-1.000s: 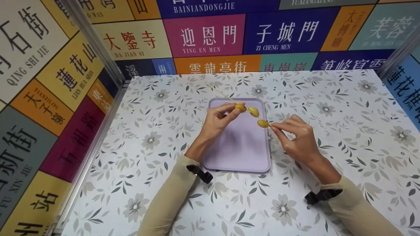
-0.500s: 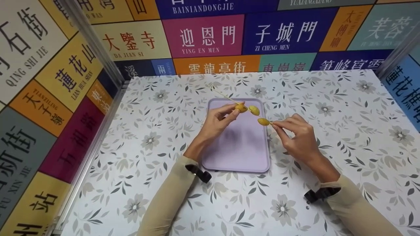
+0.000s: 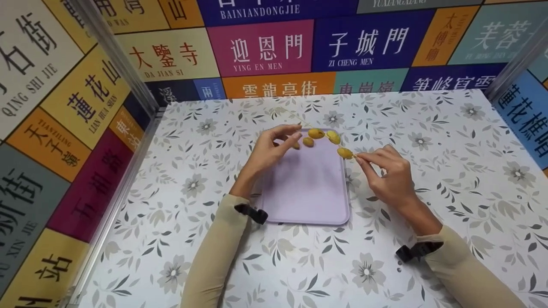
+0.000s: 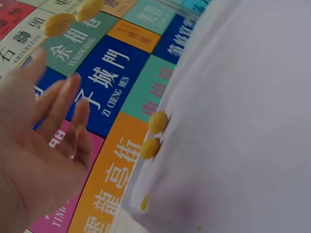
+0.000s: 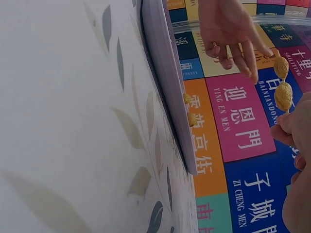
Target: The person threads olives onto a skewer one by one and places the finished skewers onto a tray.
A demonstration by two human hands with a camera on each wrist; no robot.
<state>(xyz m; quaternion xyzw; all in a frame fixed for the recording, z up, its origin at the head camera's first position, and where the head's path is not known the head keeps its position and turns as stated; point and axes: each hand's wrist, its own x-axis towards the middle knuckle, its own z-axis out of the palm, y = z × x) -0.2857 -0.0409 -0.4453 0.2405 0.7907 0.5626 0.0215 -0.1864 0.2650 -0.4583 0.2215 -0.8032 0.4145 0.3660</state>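
Observation:
My right hand [image 3: 391, 175] pinches one end of a thin wooden skewer [image 3: 295, 116] between thumb and fingertips. Threaded along it are three wrinkled yellow-brown oval fruits: one close to the pinch [image 3: 345, 153], a middle fruit [image 3: 333, 137] and a farther fruit [image 3: 316, 133]. The bare skewer end points away to the upper left. My left hand [image 3: 270, 149] hovers over the tray's far left side, fingers loosely extended, holding nothing. Two loose fruits lie at the far end of the lilac tray [image 3: 306, 201]; one loose fruit [image 3: 308, 141] shows plainly, the other is partly hidden behind left fingers.
The tray rests on a table [image 3: 449, 205] covered with a floral cloth. Behind and to the left stand panels [image 3: 269, 49] printed with coloured street-name blocks. A small yellow fleck [image 4: 144, 202] lies on the tray. Black straps circle both wrists.
My left hand has let go of the farthest fruit on the skewer and moved left and slightly down. The loose fruits on the tray now show. My right hand has raised its end slightly.

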